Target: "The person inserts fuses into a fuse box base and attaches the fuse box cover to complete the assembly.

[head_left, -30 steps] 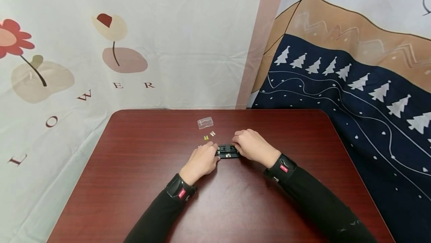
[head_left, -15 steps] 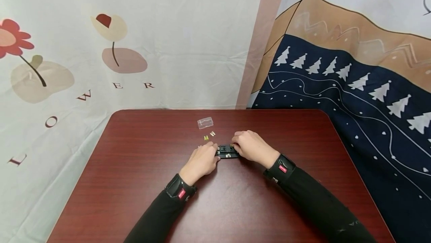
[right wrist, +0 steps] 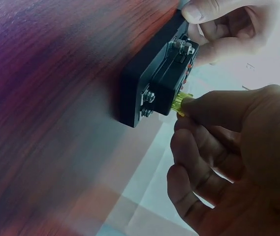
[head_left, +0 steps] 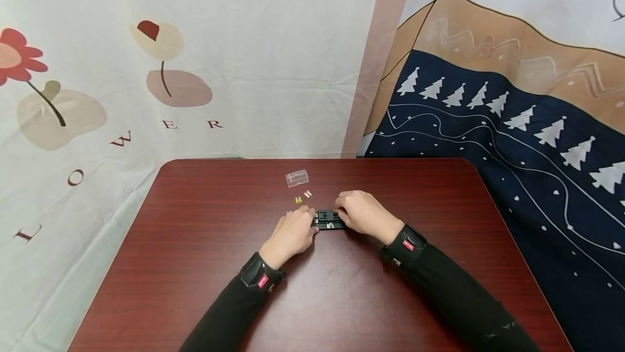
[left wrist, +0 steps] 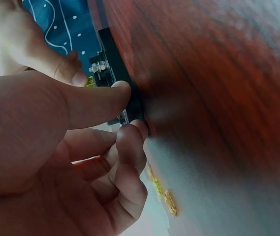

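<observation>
A black fuse block [right wrist: 152, 73] with metal screw terminals lies on the table between the two hands. My left hand [head_left: 291, 234] grips its left end, thumb on the near side and fingers on the far side. Over the other end, my right hand [head_left: 365, 213] pinches a yellow blade fuse [right wrist: 180, 102] between thumb and fingertips. The fuse's lower edge meets the top of the block; how deep it sits cannot be told. Beyond the left hand lie a loose yellow-green fuse [head_left: 298, 200] and a pale fuse [head_left: 307, 193].
A clear plastic cover [head_left: 297, 178] lies behind the loose fuses, towards the far edge of the reddish-brown table [head_left: 219, 189]. Printed cloth [head_left: 293, 70] hangs behind the table.
My right hand has shifted very slightly left and nearer, still pinching the yellow fuse at the block. The left hand keeps its grip almost unmoved.
</observation>
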`<move>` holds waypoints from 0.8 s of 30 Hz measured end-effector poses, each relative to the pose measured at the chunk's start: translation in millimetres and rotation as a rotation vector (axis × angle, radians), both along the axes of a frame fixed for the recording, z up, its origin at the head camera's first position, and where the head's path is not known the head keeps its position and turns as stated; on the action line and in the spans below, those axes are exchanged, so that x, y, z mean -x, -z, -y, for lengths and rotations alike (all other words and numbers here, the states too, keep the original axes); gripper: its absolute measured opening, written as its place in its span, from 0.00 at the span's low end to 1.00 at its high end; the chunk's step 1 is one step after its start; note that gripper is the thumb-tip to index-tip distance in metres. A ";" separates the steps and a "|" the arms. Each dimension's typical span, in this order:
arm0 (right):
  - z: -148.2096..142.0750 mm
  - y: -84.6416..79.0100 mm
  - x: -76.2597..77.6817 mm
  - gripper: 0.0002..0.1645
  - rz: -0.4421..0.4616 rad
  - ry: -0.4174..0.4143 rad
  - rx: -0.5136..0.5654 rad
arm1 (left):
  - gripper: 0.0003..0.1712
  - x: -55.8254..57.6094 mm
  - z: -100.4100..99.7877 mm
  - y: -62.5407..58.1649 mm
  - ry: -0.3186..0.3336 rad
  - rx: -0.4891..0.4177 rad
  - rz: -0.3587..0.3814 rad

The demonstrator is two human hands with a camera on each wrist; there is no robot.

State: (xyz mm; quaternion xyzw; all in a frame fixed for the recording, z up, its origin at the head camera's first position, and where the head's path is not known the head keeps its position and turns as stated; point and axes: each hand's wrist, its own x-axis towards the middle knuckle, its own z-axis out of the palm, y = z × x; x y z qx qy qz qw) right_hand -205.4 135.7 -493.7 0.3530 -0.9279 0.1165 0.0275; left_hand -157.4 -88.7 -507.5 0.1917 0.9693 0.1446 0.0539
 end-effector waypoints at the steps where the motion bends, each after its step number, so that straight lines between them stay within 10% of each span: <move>1: 0.3 -0.3 0.4 0.03 0.004 0.000 -0.002 | 0.16 0.1 0.2 -0.3 0.000 0.001 0.000; 24: -9.1 11.0 -4.8 0.09 0.127 0.070 0.119 | 0.20 -0.3 -1.0 -1.6 0.003 0.021 0.010</move>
